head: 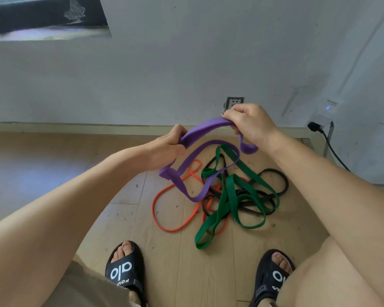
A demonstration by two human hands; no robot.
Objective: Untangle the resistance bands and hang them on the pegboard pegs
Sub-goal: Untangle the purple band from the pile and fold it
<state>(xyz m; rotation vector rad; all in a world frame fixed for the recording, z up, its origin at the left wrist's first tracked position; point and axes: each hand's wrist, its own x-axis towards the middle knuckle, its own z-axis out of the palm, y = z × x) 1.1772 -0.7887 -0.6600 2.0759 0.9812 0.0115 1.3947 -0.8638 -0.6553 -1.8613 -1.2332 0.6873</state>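
Hands: your left hand (169, 145) and right hand (248, 122) both grip the purple band (205, 129) above the floor tangle (235, 196).

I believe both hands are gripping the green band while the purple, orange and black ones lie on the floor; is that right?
Not quite: the head view shows the left hand and right hand gripping the purple band. The green band lies on the floor with the orange band and black band.

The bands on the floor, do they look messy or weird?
Yes. The green band, black band and orange band lie knotted in one heap on the wooden floor. The purple band, gripped by the left hand and right hand, loops through the green one.
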